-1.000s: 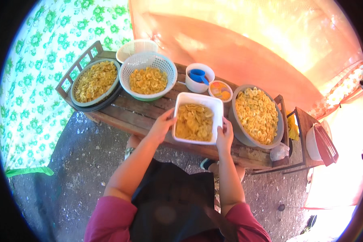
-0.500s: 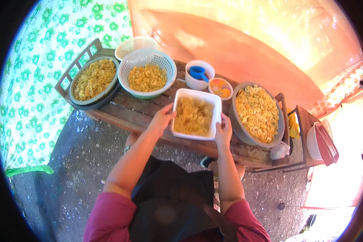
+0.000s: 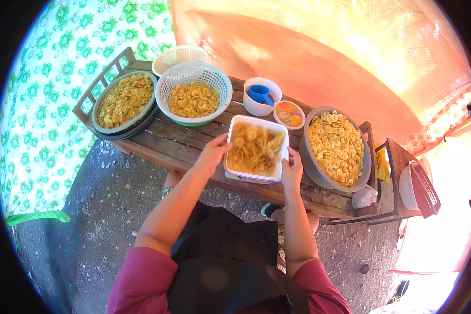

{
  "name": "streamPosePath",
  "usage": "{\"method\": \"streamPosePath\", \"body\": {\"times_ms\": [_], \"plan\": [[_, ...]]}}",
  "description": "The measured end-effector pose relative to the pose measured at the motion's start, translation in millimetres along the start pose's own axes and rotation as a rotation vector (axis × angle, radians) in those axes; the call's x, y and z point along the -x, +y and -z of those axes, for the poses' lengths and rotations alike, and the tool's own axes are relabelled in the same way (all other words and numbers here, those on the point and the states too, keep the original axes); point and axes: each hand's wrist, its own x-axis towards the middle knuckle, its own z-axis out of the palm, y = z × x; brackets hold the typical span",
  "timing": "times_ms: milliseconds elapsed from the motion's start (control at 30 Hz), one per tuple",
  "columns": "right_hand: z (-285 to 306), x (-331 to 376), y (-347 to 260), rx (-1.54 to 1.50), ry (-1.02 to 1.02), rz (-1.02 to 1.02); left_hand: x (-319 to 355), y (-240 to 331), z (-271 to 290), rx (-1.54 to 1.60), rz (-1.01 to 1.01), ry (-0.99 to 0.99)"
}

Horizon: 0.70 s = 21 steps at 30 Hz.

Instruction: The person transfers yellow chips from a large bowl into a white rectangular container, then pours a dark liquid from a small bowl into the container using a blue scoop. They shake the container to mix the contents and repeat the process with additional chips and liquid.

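Note:
Between my two hands is a white rectangular tub (image 3: 261, 121), held over the front edge of a slatted wooden bench (image 3: 167, 144). Inside it, thin yellow-brown slices that look like banana chips (image 3: 254, 149) are blurred by motion. My left hand (image 3: 212, 155) grips the tub's left side, and my right hand (image 3: 292, 170) its right side, thumb at the rim. Just right of the tub stands a grey basin (image 3: 314, 165) full of paler chips (image 3: 336, 146). Behind it to the left, a pale perforated basket (image 3: 223, 88) holds more chips (image 3: 193, 100).
At the bench's left end, chips (image 3: 123, 102) fill a round container. A white bucket (image 3: 256, 108) with a blue scoop (image 3: 259, 93) stands behind, beside a round patterned lid (image 3: 289, 114). A knotted plastic bag (image 3: 365, 196) lies front right. Farther right is a red perforated basket (image 3: 426, 188).
The chips in the tub have shifted and heaped up toward its far side. The tub has tilted slightly, showing more of its near outer wall; both hands keep their grip.

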Motion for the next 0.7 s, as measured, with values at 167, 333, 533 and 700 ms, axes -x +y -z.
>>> {"method": "streamPosePath", "body": {"times_ms": [167, 333, 533, 700], "plan": [[-1.6, -0.8, 0.1, -0.081, 0.199, 0.458, -1.3, 4.8, -1.0, 0.072, -0.092, -0.002], [-1.6, -3.1, 2.7, -0.245, 0.100, 0.149, 0.0, 5.4, 1.0, 0.104, 0.026, 0.037], [-6.7, 2.5, 8.6, -0.126, 0.138, 0.239, 1.0, 2.7, 2.1, 0.100, 0.000, 0.015], [-2.5, 3.6, 4.7, -0.028, 0.064, 0.152, 4.0, -0.4, 2.1, 0.116, -0.009, 0.007]]}}
